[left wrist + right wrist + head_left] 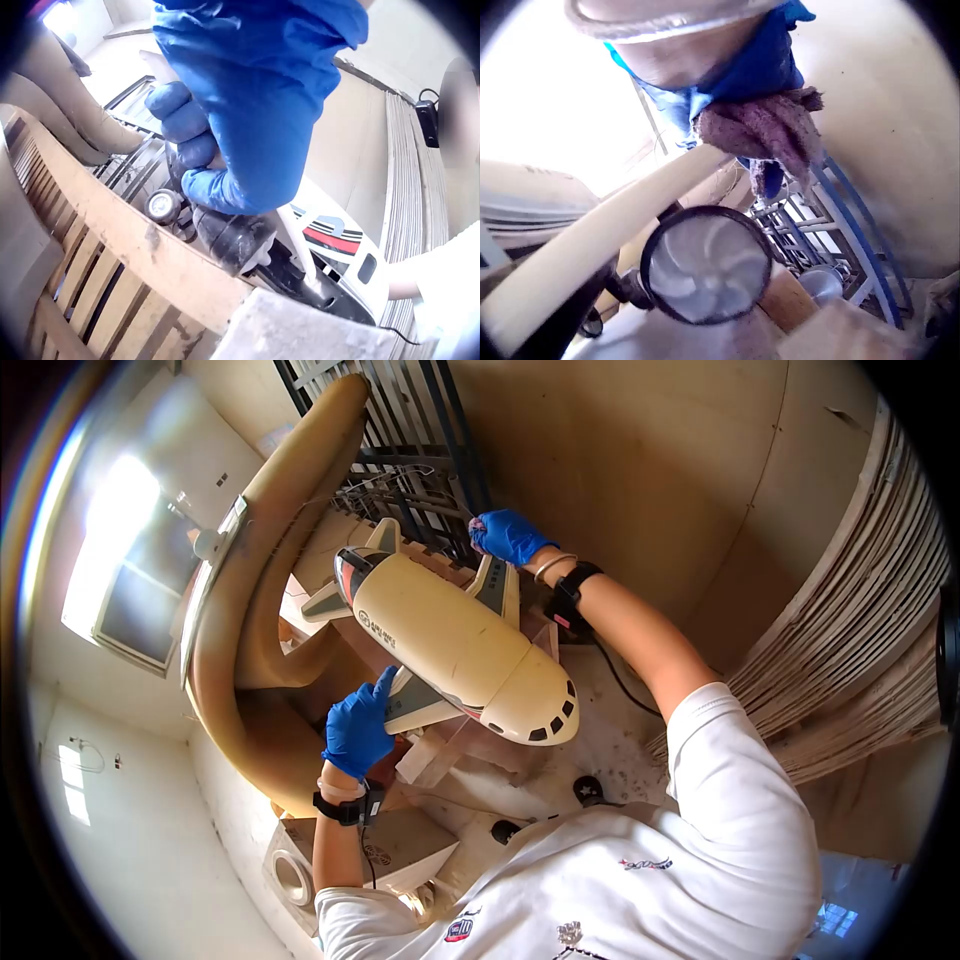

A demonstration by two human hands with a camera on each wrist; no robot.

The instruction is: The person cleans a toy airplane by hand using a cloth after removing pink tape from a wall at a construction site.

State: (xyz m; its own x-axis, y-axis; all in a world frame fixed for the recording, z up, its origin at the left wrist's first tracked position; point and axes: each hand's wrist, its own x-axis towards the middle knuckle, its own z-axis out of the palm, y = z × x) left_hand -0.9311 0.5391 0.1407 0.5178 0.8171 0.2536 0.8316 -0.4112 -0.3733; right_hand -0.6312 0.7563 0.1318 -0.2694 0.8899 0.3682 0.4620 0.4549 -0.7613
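Observation:
A cream model space shuttle (440,620) with dark nose windows and grey-panelled wings fills the middle of the head view. My left hand (358,732), in a blue glove, grips the tip of its near wing (420,702). Curled fingers (184,124) and thumb show in the left wrist view, beside black parts under the shuttle. My right hand (512,537), also gloved in blue, holds a bunched purple cloth (765,131) at the tip of the far wing (492,585). Below that wing's pale edge, a round wheel-like disc (709,264) shows in the right wrist view.
A large curved tan form (225,650) stands to the left. Behind the shuttle is a dark metal rack (425,430). Stacked sheets (830,630) rise at the right, and a box (410,845) sits on the floor. Wooden slats (97,277) lie below the left hand.

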